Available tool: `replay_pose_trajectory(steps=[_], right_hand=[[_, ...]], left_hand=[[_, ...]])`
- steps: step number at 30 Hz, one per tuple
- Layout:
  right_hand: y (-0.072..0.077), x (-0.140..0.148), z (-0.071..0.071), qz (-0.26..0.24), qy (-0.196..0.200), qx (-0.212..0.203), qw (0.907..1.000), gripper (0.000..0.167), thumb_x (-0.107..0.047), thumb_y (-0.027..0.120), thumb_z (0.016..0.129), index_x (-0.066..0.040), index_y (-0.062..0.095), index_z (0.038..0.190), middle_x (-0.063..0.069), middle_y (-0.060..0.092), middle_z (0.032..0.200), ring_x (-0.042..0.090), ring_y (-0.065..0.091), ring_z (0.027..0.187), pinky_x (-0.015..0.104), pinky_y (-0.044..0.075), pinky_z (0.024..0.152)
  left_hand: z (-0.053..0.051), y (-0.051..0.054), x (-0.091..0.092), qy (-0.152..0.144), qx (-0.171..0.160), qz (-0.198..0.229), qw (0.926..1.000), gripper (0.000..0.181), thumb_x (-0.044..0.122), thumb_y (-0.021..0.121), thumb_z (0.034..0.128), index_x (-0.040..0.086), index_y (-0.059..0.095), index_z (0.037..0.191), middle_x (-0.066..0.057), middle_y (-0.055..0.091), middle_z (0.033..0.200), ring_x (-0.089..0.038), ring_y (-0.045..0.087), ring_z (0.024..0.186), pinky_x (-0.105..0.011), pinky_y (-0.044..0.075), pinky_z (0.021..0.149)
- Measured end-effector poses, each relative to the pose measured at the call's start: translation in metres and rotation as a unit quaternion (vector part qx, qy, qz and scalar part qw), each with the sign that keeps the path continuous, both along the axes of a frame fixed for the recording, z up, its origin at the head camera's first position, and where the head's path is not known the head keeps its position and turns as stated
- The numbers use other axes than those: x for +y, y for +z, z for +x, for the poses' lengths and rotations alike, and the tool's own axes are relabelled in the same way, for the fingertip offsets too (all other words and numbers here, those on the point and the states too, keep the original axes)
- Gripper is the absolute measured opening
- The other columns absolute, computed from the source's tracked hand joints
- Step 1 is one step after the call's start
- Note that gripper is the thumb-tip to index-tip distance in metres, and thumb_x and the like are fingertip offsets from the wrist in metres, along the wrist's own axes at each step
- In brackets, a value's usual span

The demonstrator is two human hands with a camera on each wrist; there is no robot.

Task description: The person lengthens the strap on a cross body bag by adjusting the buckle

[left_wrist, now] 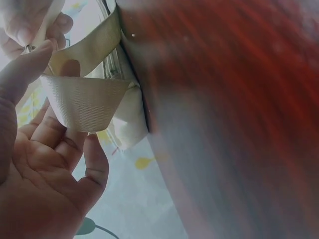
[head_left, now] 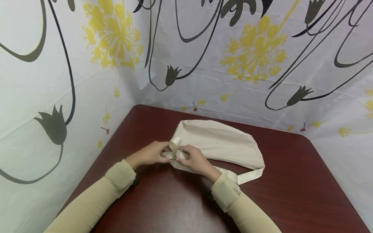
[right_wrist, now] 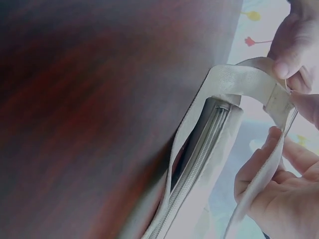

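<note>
A cream zippered bag lies on its side on the table, its webbing strap running along the near side. At the bag's left end, my left hand pinches the strap between thumb and fingers. Close beside it, my right hand pinches the strap too. Between the fingertips sits a small metal strap buckle, mostly hidden by fingers. A loop of strap curls over the left fingers in the left wrist view. The right wrist view shows a stitched strap fold between both hands.
The dark red-brown table has rounded far corners. White cloth printed with yellow flowers and dark tulips hangs behind and at both sides. The bag's zipper faces the person.
</note>
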State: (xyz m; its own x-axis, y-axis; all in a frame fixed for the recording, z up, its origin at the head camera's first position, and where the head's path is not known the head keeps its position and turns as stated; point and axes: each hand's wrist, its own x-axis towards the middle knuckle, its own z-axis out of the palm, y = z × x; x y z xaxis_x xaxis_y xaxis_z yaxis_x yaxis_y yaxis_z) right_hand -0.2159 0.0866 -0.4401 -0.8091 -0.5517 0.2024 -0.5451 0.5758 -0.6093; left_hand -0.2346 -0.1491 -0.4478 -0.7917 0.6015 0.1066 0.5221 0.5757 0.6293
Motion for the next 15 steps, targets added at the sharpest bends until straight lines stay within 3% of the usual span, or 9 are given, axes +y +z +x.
replay_pose_trajectory(steps=[15], right_hand=[[-0.0008,0.0036,-0.0009,-0.003,-0.001,-0.011,0.9999,0.045,-0.019,0.078,0.090,-0.001,0.065,0.130,0.006,0.066,0.103,0.012,0.051,0.080,0.027,0.044,0.071]], left_hand=[[0.0000,-0.0011,-0.0064,-0.001,0.014,-0.019,0.9997,0.034,0.030,0.084,0.0846,0.015,0.068,0.111,0.008,0.071,0.096,-0.005,0.061,0.080,-0.027,0.050,0.073]])
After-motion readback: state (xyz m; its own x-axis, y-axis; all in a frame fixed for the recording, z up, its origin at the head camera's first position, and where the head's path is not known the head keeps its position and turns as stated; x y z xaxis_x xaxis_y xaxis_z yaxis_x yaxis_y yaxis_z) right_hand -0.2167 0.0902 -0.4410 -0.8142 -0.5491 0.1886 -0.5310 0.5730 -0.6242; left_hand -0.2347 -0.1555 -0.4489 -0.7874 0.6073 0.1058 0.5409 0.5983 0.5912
